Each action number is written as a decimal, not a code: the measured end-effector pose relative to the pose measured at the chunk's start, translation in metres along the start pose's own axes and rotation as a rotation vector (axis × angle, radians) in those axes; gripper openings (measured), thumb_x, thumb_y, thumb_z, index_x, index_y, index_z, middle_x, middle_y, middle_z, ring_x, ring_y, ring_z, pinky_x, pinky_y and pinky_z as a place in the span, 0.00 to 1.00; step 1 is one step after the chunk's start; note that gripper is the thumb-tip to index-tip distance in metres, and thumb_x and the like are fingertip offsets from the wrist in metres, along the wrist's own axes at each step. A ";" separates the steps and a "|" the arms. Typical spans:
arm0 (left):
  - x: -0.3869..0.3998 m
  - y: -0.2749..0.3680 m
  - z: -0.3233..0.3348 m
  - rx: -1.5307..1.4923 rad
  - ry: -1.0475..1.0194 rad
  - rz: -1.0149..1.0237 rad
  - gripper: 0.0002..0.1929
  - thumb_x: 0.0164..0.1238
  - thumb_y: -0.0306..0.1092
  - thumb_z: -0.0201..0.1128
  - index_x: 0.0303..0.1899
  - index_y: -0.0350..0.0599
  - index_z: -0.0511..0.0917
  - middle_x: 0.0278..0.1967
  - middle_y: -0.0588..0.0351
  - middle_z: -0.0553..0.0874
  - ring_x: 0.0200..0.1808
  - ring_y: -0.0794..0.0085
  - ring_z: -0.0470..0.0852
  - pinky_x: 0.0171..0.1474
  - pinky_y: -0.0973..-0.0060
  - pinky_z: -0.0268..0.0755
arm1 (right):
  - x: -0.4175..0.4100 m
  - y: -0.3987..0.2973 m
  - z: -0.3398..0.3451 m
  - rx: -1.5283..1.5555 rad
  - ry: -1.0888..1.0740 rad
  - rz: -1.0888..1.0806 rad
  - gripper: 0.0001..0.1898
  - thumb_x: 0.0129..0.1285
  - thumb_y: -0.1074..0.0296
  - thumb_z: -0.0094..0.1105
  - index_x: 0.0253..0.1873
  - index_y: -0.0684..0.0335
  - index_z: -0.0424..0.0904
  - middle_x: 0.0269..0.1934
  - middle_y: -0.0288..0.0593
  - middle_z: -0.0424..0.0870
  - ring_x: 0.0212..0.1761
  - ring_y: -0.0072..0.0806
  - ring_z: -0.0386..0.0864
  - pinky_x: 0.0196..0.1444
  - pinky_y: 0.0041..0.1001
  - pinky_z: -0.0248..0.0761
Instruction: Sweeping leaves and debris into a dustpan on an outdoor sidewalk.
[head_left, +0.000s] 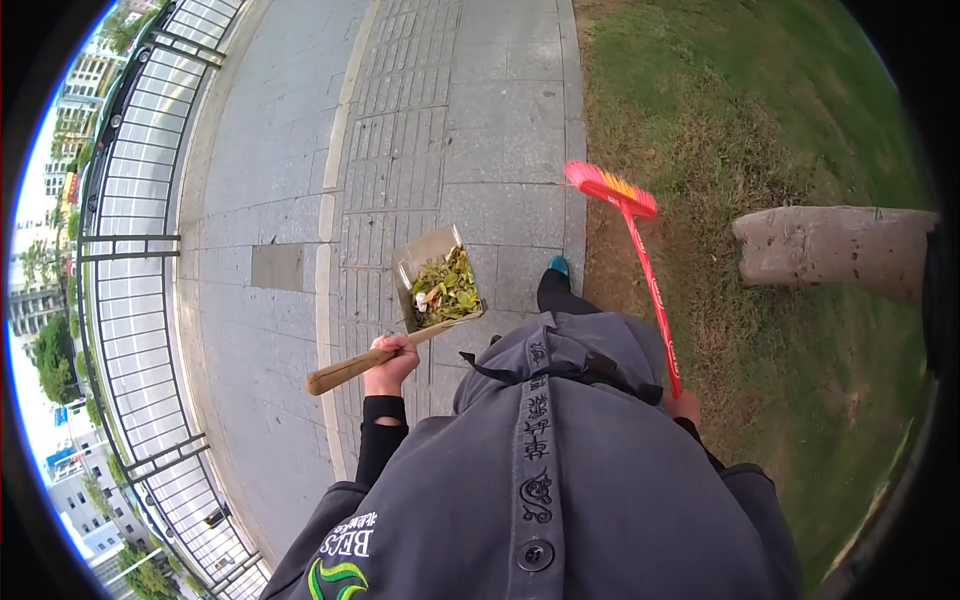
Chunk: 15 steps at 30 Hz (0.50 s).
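My left hand (392, 366) is closed around the wooden handle (346, 373) of a metal dustpan (426, 245). Inside the pan lies a heap of green and yellow leaves (448, 287), with a small white scrap (420, 301) among them. On the other side, my right hand (682, 407) grips the red handle of a broom (649, 277) near its end, partly hidden by my grey jacket (630, 465). The broom's red and orange bristles (600, 178) point away from me, over the border between the paving and the soil.
Grey stone paving (502, 150) with a ribbed tactile strip (397, 97) runs ahead. A metal railing (131, 244) separates it from the road on the left. To the right are grass (675, 67), bare soil (611, 262) and a tree trunk (832, 246). My shoe (557, 264) is near the kerb.
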<state>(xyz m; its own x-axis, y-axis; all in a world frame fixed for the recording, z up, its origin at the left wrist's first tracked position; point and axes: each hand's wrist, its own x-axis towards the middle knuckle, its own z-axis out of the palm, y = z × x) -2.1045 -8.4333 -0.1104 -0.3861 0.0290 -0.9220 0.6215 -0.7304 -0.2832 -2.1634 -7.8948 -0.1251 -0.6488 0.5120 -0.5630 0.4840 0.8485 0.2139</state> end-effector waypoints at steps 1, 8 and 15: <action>0.004 -0.013 0.021 -0.001 -0.003 0.020 0.13 0.51 0.30 0.48 0.10 0.49 0.60 0.08 0.63 0.63 0.09 0.77 0.63 0.16 0.82 0.63 | 0.011 -0.019 -0.029 -0.005 0.002 -0.039 0.13 0.55 0.59 0.52 0.36 0.61 0.79 0.35 0.51 0.80 0.39 0.46 0.79 0.39 0.42 0.71; 0.073 -0.112 0.210 -0.045 -0.070 -0.035 0.12 0.49 0.28 0.48 0.10 0.49 0.61 0.08 0.63 0.62 0.11 0.77 0.63 0.17 0.82 0.64 | 0.153 -0.240 -0.208 0.102 0.121 -0.208 0.13 0.54 0.57 0.55 0.36 0.61 0.80 0.33 0.51 0.81 0.39 0.46 0.78 0.39 0.41 0.70; 0.190 -0.186 0.392 0.033 -0.092 -0.008 0.12 0.49 0.28 0.48 0.11 0.50 0.61 0.09 0.65 0.61 0.11 0.77 0.63 0.18 0.82 0.64 | 0.266 -0.439 -0.304 0.186 0.112 -0.252 0.15 0.52 0.55 0.56 0.35 0.61 0.79 0.34 0.52 0.80 0.40 0.47 0.78 0.41 0.40 0.70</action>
<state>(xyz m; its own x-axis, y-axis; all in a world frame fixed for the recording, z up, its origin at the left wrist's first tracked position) -2.5607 -8.5589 -0.1296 -0.4531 -0.0265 -0.8911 0.5960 -0.7523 -0.2807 -2.7276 -8.0905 -0.1260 -0.8173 0.3094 -0.4861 0.3924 0.9166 -0.0762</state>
